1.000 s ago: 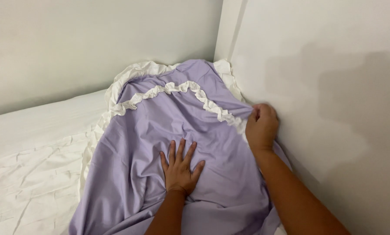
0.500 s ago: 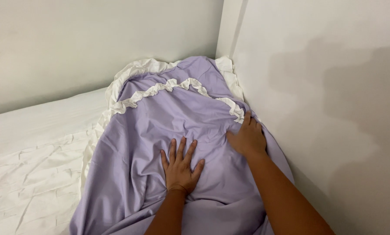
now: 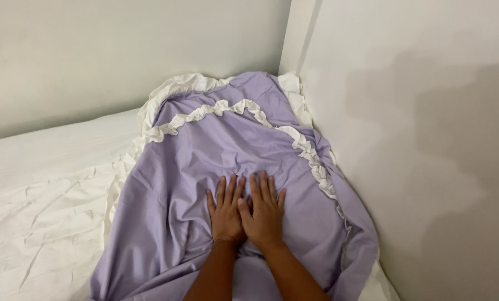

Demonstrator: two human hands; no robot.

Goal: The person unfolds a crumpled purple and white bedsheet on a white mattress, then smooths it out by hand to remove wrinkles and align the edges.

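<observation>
A lilac pillowcase with a white ruffled trim (image 3: 205, 150) covers a pillow that lies in the corner of a bed. My left hand (image 3: 225, 212) presses flat on the lilac cloth with its fingers spread. My right hand (image 3: 265, 210) lies flat right beside it, thumb overlapping the left hand's edge. Both palms face down and hold nothing. The white ruffle (image 3: 310, 159) runs along the pillow's top and right side.
A crumpled white sheet (image 3: 43, 212) covers the mattress to the left. A pale wall (image 3: 121, 50) stands behind the pillow, and another wall (image 3: 427, 139) closes the right side, touching the pillow's edge.
My right hand has left the ruffle by the right wall and slid left and down to lie flat beside my left hand. The left hand stayed in place.
</observation>
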